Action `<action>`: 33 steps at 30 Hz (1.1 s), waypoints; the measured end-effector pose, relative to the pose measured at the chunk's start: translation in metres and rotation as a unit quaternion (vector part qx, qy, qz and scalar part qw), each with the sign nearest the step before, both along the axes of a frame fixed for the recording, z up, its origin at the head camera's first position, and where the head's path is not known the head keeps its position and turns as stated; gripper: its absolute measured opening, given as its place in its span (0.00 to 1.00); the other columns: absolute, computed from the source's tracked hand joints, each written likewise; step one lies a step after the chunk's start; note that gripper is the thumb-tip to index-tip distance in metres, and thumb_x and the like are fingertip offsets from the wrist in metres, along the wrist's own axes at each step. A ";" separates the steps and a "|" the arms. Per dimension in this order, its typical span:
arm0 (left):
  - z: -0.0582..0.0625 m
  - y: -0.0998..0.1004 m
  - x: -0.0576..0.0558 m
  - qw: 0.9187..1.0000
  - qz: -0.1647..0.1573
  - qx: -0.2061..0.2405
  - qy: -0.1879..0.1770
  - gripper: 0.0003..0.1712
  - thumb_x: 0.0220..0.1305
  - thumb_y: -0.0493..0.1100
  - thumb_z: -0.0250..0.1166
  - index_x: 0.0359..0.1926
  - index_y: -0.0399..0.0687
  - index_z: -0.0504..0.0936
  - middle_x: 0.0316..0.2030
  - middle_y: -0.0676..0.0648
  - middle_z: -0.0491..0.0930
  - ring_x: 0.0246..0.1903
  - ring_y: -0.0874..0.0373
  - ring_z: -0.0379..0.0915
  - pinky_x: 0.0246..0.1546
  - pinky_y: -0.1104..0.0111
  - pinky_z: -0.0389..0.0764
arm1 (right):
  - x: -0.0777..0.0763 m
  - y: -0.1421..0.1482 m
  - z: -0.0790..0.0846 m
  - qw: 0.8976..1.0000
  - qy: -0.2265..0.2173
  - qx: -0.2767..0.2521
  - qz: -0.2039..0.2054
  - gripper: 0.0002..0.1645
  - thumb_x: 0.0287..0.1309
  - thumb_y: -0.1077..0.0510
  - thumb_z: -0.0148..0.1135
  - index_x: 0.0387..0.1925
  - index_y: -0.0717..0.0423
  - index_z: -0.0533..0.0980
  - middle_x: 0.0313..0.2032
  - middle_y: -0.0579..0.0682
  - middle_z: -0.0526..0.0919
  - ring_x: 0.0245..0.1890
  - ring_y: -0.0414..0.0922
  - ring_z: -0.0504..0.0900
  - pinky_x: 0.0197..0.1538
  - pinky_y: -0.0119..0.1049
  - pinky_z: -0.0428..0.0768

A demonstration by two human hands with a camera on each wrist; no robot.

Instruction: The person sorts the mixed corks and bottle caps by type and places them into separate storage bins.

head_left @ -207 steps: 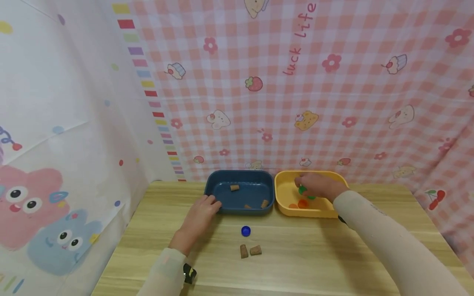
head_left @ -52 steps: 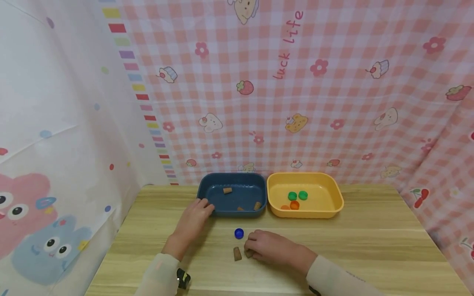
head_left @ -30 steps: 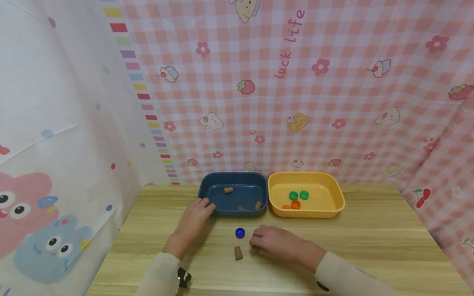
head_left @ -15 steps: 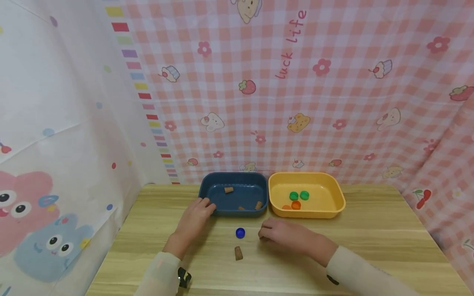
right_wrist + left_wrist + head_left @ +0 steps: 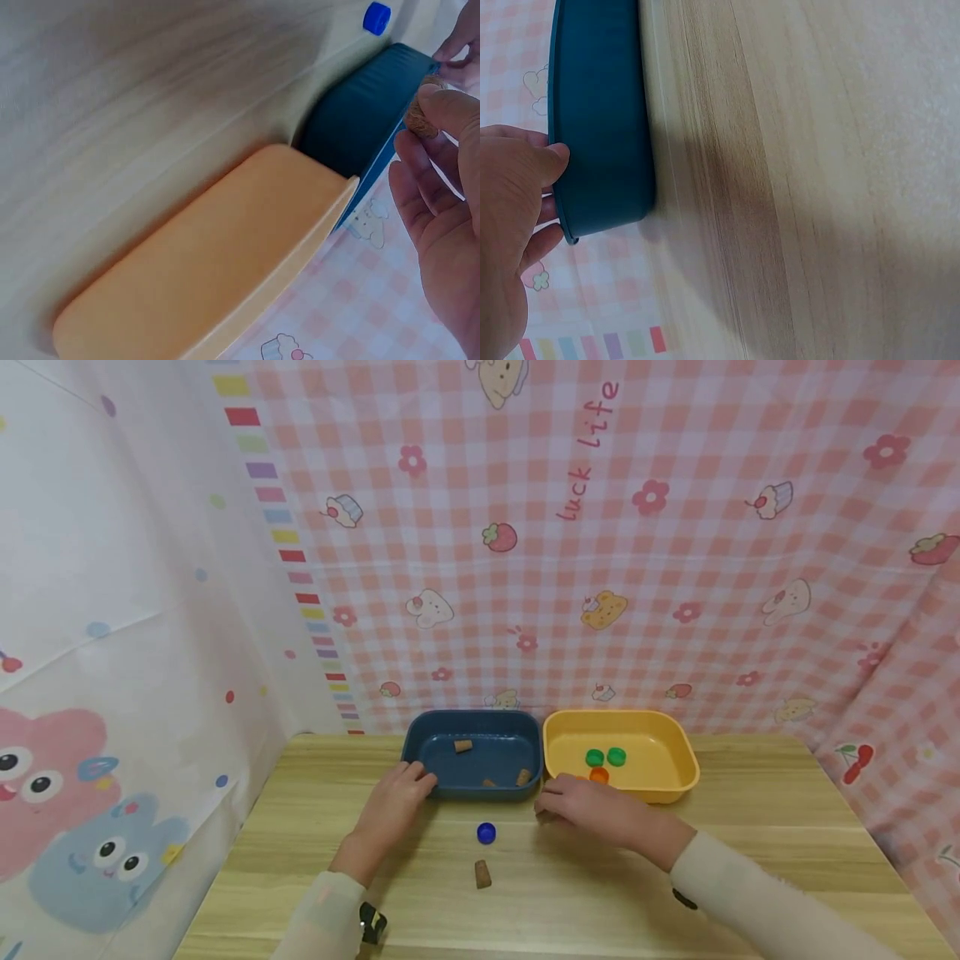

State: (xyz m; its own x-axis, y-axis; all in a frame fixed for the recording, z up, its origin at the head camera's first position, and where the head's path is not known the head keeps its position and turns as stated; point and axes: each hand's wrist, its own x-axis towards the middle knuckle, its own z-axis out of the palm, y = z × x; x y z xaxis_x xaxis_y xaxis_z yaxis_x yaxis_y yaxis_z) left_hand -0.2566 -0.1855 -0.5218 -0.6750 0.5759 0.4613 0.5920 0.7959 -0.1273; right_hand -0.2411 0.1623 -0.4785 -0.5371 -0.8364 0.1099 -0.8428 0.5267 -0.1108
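Note:
My left hand (image 5: 393,806) grips the near left corner of the dark blue tray (image 5: 604,112); the left wrist view has the thumb on the outer wall and fingers behind the rim. In the right wrist view, a cork (image 5: 422,116) is pinched between thumb and fingers of my right hand (image 5: 450,247). The head view puts that hand just in front of the yellow tray (image 5: 660,756), near where the trays meet, hiding the cork. Another cork (image 5: 483,874) lies on the table, below a blue bottle cap (image 5: 486,833). Inside the blue tray are a cork (image 5: 462,746) and other cork pieces (image 5: 522,777).
Two green caps (image 5: 617,756) and an orange cap (image 5: 598,774) sit in the yellow tray, partly covered by my right hand. Both trays stand side by side at the back of the wooden table (image 5: 337,768), against a checked cloth (image 5: 465,643).
My right hand left the yellow tray, where a green cap was at its fingers, took one of two corks off the table and moved up and right with it. The left hand stayed put.

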 end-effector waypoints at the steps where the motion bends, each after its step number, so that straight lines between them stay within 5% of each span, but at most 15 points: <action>1: 0.000 0.000 0.000 1.000 0.002 -0.001 -0.001 0.07 0.62 0.30 0.71 0.38 0.45 0.86 0.32 0.47 0.77 0.31 0.52 0.69 0.34 0.63 0.75 | -0.002 0.000 0.002 1.000 -0.003 0.003 -0.006 0.13 0.62 0.57 0.73 0.47 0.48 0.83 0.43 0.42 0.83 0.43 0.38 0.79 0.51 0.31 0.82; 17: -0.001 0.000 -0.001 1.000 0.006 -0.012 0.000 0.08 0.62 0.30 0.72 0.39 0.45 0.86 0.32 0.47 0.77 0.31 0.53 0.69 0.34 0.64 0.75 | -0.034 -0.016 0.019 0.999 0.045 -0.010 0.023 0.11 0.62 0.59 0.73 0.46 0.52 0.83 0.41 0.45 0.84 0.41 0.40 0.82 0.47 0.29 0.83; 33: -0.003 -0.001 -0.003 1.000 -0.002 -0.006 0.004 0.08 0.62 0.29 0.71 0.38 0.45 0.85 0.31 0.47 0.75 0.30 0.52 0.68 0.33 0.63 0.74 | -0.058 -0.044 0.032 0.999 -0.009 0.032 -0.002 0.08 0.66 0.60 0.68 0.47 0.52 0.82 0.41 0.46 0.84 0.43 0.42 0.81 0.48 0.31 0.83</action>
